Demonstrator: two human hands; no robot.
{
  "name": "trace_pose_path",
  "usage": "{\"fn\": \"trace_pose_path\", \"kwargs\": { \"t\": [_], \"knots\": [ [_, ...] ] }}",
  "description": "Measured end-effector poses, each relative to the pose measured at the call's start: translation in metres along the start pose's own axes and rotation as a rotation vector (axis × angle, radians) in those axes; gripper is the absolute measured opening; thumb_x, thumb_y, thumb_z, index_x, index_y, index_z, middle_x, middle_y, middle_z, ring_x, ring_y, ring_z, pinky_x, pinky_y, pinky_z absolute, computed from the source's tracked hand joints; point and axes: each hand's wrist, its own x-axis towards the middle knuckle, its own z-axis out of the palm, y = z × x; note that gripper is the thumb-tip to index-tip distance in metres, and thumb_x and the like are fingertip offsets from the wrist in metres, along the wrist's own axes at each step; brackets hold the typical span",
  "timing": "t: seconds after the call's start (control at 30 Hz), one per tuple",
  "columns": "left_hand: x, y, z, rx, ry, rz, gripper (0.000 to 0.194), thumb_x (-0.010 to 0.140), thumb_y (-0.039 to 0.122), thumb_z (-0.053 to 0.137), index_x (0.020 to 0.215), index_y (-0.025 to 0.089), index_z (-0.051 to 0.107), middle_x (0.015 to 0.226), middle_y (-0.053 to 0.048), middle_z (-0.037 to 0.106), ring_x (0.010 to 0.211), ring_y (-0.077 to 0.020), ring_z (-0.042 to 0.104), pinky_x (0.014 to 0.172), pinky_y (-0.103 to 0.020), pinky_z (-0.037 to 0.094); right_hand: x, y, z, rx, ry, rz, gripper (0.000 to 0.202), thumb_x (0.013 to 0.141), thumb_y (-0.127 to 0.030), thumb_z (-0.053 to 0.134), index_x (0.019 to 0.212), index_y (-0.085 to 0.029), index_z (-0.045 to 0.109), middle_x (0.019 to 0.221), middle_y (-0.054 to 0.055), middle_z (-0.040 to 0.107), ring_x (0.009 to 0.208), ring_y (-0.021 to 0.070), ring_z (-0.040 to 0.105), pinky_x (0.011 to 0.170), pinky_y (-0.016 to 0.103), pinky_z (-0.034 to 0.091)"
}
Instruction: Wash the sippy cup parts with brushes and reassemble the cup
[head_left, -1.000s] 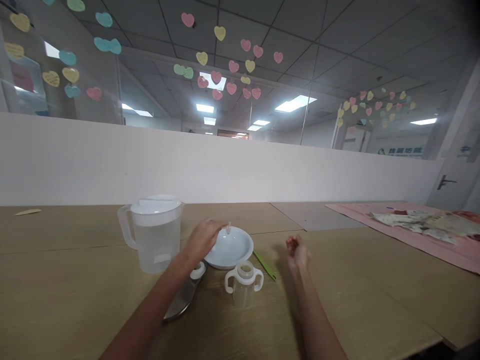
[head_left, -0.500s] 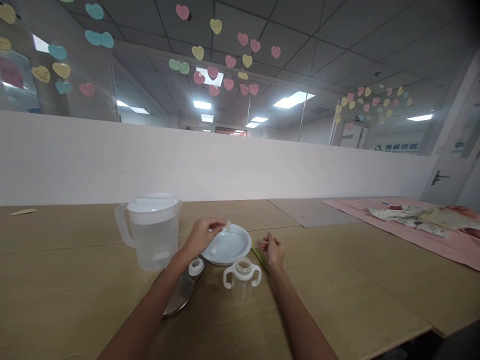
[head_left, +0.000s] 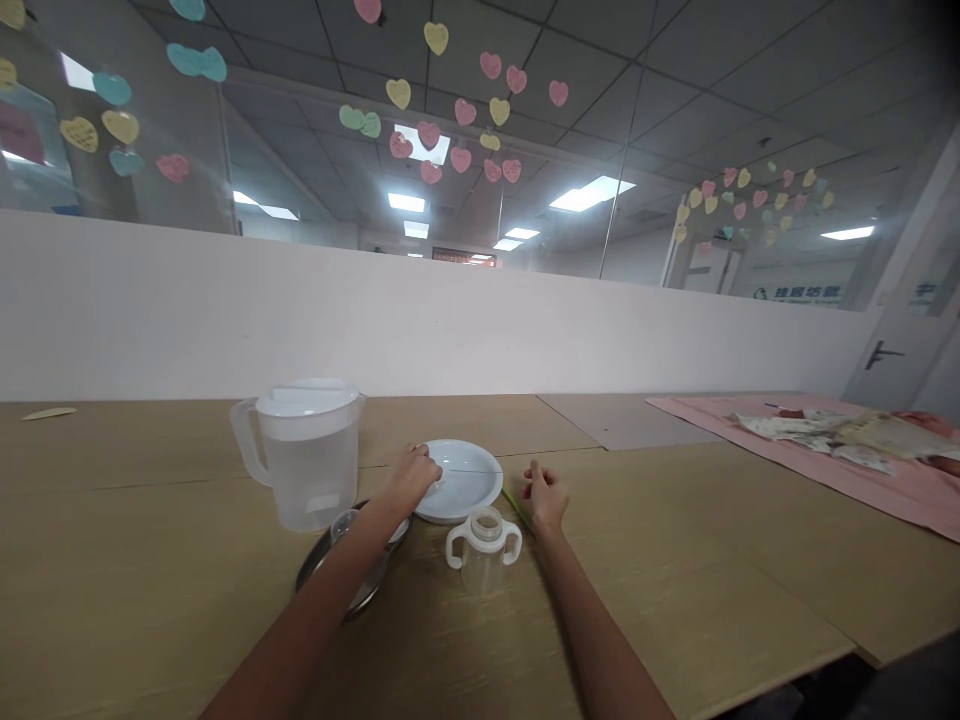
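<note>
My left hand is over the left rim of a white plate, its fingers closed on something I cannot make out. To the right of the plate, my right hand is raised with its fingers curled together; what they hold, if anything, is too small to tell. A green stick lies between that hand and the plate. In front of the plate stands an open clear bottle with two white handles. Under my left forearm, a metal tray bears a clear cap and a partly hidden white ring.
A lidded translucent pitcher stands at the left behind the tray. Pink cloth with crumpled fabric on it covers the right back of the table. A white wall rises behind.
My left hand has lowered toward the plate's left edge, and the small clear piece at its fingertips no longer shows. My right hand has hardly moved. More of the tray shows.
</note>
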Motion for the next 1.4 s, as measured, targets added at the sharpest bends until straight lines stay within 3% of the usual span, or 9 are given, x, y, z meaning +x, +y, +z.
{"fn": "trace_pose_path", "kwargs": {
  "t": [0.1,0.27,0.4,0.6,0.67,0.77,0.97,1.2,1.4],
  "knots": [
    [-0.001,-0.007,0.007,-0.091,-0.014,-0.041,0.021,0.065,0.003,0.051,0.065,0.016,0.068,0.080,-0.012,0.066,0.089,-0.0239,0.056,0.081,-0.036,0.037,-0.004,-0.007,-0.002,-0.241,0.051,-0.051,0.042,0.075,-0.053,0.044,0.059,-0.017,0.058,0.039,-0.002,0.049,0.040,0.0128,0.047,0.047,0.023,0.034],
    [0.000,-0.012,0.018,-0.372,-0.073,-0.090,0.018,0.069,0.016,0.051,0.076,0.016,0.068,0.081,-0.006,0.069,0.078,-0.0185,0.061,0.072,-0.028,0.044,-0.016,-0.023,-0.002,-0.594,0.185,-0.247,0.043,0.081,-0.050,0.036,0.069,-0.017,0.062,0.066,0.006,0.064,0.056,0.0158,0.053,0.052,0.024,0.029],
    [0.005,-0.012,0.018,-0.594,-0.030,-0.185,0.025,0.073,0.020,0.046,0.086,0.010,0.065,0.087,-0.009,0.069,0.080,-0.0177,0.062,0.070,-0.026,0.046,-0.026,-0.027,0.005,-0.747,0.105,-0.442,0.045,0.084,-0.047,0.033,0.069,-0.017,0.062,0.071,0.006,0.064,0.059,0.0139,0.052,0.053,0.024,0.026],
    [0.007,0.007,-0.011,-0.974,0.101,-0.310,0.038,0.078,0.036,0.049,0.106,0.012,0.056,0.111,-0.012,0.061,0.094,-0.0166,0.058,0.078,-0.029,0.046,-0.032,-0.023,0.009,-0.853,-0.105,-0.531,0.043,0.086,-0.040,0.032,0.066,-0.016,0.061,0.075,0.005,0.062,0.061,0.0115,0.052,0.053,0.024,0.025],
    [0.005,0.021,-0.027,-1.202,0.140,-0.318,0.039,0.075,0.036,0.056,0.106,0.013,0.055,0.114,-0.013,0.059,0.092,-0.0157,0.058,0.080,-0.030,0.045,-0.032,-0.023,0.009,-0.868,-0.118,-0.524,0.042,0.086,-0.039,0.033,0.066,-0.016,0.061,0.074,0.005,0.062,0.061,0.0113,0.052,0.053,0.024,0.025],
    [0.000,0.043,-0.048,-1.326,0.147,-0.259,0.035,0.075,0.032,0.059,0.104,0.013,0.057,0.113,-0.012,0.058,0.091,-0.0150,0.057,0.081,-0.030,0.045,-0.032,-0.023,0.008,-0.883,-0.107,-0.505,0.040,0.086,-0.037,0.034,0.065,-0.017,0.061,0.075,0.005,0.062,0.062,0.0113,0.052,0.053,0.023,0.025],
    [-0.014,0.074,-0.058,-1.354,-0.007,-0.213,0.029,0.077,0.027,0.058,0.101,0.012,0.059,0.107,-0.012,0.061,0.087,-0.0154,0.058,0.077,-0.031,0.048,-0.032,-0.023,0.009,-0.876,-0.134,-0.499,0.038,0.085,-0.036,0.036,0.065,-0.017,0.061,0.075,0.005,0.062,0.063,0.0114,0.053,0.053,0.023,0.025],
    [-0.014,0.080,-0.052,-1.330,-0.079,-0.181,0.029,0.075,0.028,0.059,0.100,0.012,0.060,0.103,-0.012,0.063,0.090,-0.0172,0.058,0.080,-0.034,0.049,-0.032,-0.023,0.009,-0.865,-0.135,-0.462,0.038,0.085,-0.037,0.035,0.066,-0.017,0.061,0.074,0.005,0.063,0.061,0.0113,0.054,0.053,0.023,0.025],
    [-0.018,0.077,-0.055,-0.794,-0.227,0.081,0.021,0.076,0.027,0.051,0.089,0.016,0.064,0.087,-0.004,0.065,0.084,-0.0165,0.057,0.077,-0.027,0.045,-0.032,-0.025,0.008,-0.866,-0.152,-0.456,0.036,0.084,-0.037,0.038,0.068,-0.016,0.062,0.074,0.006,0.064,0.062,0.0123,0.054,0.052,0.023,0.025]
  ]
}}
